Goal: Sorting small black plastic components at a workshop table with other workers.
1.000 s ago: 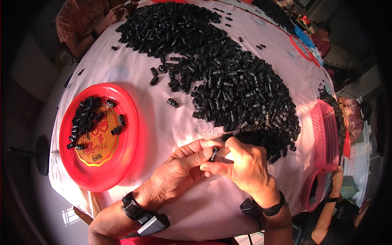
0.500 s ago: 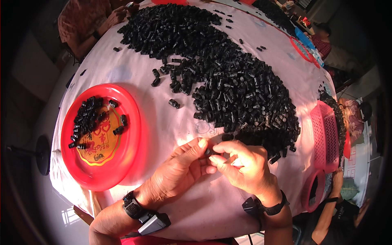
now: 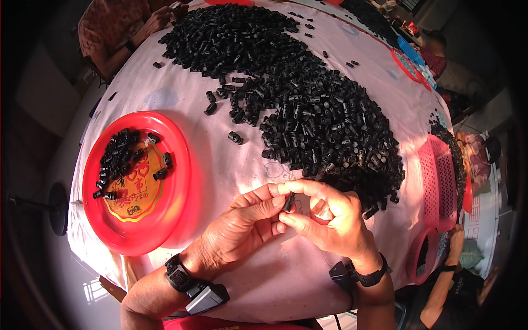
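A small black cylindrical cord lock is pinched between the fingertips of both hands, just in front of a big heap of like pieces. My left hand grips it from the left with thumb and forefinger, the other fingers curled beneath. On the other side, my right hand is closed with its forefinger at the top of the piece and its thumb close below. Fingers partly cover the piece. The heap of black cord locks spreads from beyond my hands to the far left. A red plate at the left holds several more.
A pink cloth covers the table. One loose cord lock lies between plate and heap. Pink perforated baskets stand at the right edge. Other people sit around: a person's hands at far left, another's arm at lower right.
My right forefinger has moved up and left to meet my left fingertips. The cord lock between them has turned more upright and shows more. The plate and heap look the same.
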`<state>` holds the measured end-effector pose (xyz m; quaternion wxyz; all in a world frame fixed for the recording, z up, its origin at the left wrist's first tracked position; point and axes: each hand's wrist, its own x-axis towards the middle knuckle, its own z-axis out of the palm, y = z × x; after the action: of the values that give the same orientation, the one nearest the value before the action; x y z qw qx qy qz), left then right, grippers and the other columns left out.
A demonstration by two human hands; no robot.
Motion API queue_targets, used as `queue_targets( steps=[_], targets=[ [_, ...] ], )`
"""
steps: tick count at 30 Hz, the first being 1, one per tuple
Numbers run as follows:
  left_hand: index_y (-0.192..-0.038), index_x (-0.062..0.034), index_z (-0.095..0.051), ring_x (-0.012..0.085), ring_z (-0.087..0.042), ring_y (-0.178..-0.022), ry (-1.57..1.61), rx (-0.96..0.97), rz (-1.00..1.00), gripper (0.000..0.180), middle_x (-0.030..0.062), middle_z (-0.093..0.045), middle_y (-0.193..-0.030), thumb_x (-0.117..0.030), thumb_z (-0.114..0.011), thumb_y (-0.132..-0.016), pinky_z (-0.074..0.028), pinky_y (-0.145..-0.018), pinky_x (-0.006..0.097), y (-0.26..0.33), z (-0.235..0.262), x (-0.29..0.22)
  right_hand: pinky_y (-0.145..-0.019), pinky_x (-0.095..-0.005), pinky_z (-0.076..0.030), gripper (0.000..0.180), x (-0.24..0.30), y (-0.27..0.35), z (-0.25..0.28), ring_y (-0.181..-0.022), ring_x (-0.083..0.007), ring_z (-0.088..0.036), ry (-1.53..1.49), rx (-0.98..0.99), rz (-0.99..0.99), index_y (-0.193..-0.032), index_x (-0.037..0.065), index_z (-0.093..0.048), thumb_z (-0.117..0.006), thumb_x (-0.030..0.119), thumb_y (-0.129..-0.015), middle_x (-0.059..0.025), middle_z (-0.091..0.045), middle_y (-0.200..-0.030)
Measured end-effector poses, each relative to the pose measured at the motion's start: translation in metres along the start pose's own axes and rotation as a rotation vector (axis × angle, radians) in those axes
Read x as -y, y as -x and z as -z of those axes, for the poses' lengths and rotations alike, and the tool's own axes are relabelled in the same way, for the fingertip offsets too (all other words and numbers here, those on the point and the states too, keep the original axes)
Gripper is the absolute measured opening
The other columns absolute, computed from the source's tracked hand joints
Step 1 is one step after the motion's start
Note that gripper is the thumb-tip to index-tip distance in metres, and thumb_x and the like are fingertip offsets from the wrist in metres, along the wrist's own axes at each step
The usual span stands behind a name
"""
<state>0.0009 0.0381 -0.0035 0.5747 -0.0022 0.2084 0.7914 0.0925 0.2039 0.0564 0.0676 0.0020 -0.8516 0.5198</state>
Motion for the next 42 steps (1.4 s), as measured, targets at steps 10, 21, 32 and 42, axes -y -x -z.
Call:
queue_targets(
  steps=[10, 21, 32, 42],
  targets=[
    [-0.128, -0.0056, -0.061, 0.0087, -0.061, -0.094, -0.040, -0.002, 0.055, 0.029, -0.0001, -0.066, -0.110, -0.018, -0.060, -0.101, -0.051, -0.084, 0.025, 0.005, 0.003, -0.001, -0.065, -0.0260, -0.059, 0.040, -0.002, 0.000, -0.004, -0.076, -0.0128, -0.074, -0.006, -0.003, 0.030, -0.125, 0.002, -0.061, -0.073, 0.004, -0.087, -0.0071, -0.074, -0.081],
    [-0.125, -0.0078, -0.062, 0.0087, -0.062, -0.093, -0.037, 0.004, 0.032, 0.027, 0.0002, -0.066, -0.112, -0.019, -0.061, -0.101, -0.052, -0.087, 0.026, 0.005, -0.003, -0.002, -0.055, -0.0310, -0.054, 0.046, -0.013, 0.001, -0.005, -0.062, -0.0200, -0.072, 0.479, -0.068, 0.095, -0.083, 0.003, -0.059, -0.089, 0.036, -0.073, -0.0109, -0.071, -0.071],
    [-0.128, -0.0088, -0.061, 0.0078, -0.062, -0.093, -0.097, 0.007, 0.052, 0.030, 0.0005, -0.066, -0.118, -0.021, -0.061, -0.101, -0.052, -0.088, 0.027, 0.005, -0.003, -0.001, -0.056, -0.0352, -0.055, 0.054, -0.017, 0.002, -0.006, -0.063, -0.0256, -0.071, 0.571, -0.104, 0.077, -0.079, 0.005, -0.058, -0.087, 0.049, -0.070, -0.0098, -0.071, -0.071],
    [-0.126, -0.0087, -0.062, 0.0077, -0.061, -0.097, -0.089, -0.026, 0.039, 0.028, -0.0003, -0.066, -0.115, -0.020, -0.062, -0.100, -0.051, -0.090, 0.026, 0.006, -0.003, -0.001, -0.053, -0.0348, -0.055, 0.050, -0.015, 0.003, -0.013, -0.062, -0.0262, -0.071, 0.583, -0.160, 0.085, -0.078, 0.005, -0.057, -0.086, 0.045, -0.072, -0.0091, -0.071, -0.071]
  ],
)
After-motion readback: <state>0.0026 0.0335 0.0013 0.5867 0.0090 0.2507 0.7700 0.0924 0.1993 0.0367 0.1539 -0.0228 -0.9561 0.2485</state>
